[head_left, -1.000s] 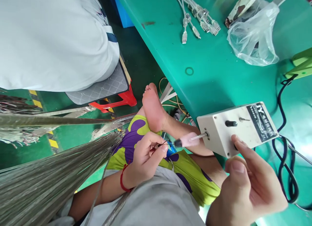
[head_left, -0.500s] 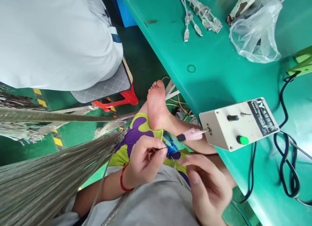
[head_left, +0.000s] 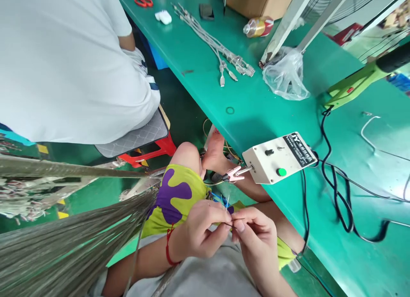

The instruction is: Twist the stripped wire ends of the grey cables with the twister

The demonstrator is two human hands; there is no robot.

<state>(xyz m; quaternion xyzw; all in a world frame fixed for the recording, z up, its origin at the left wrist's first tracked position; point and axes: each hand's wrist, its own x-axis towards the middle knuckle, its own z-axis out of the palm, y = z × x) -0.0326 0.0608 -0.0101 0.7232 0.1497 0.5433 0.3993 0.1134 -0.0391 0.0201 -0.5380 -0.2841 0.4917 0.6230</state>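
Both hands meet over my lap. My left hand [head_left: 206, 228] pinches thin wires, and the ends of the wires stick out past its fingertips. Close against it, my right hand [head_left: 256, 235] pinches the same thin wires between thumb and index finger. A bundle of long grey cables [head_left: 96, 237] runs in from the left, beside my left forearm. Just above the hands, a pink clip [head_left: 233, 174] sits on the shaft of a white box [head_left: 272, 160] with a green button, at the table's edge.
On the green table [head_left: 205, 87] lie USB cables [head_left: 221, 51], a plastic bag [head_left: 286, 74], a bottle [head_left: 259, 27], red scissors [head_left: 143, 1], a green tool [head_left: 355, 85] and black cords [head_left: 342, 190]. A person in a white shirt [head_left: 70, 66] sits on a red stool [head_left: 153, 151] at the left.
My right hand has moved left to meet my left hand and now pinches the wires. The view has shifted, showing more of the table's far side.
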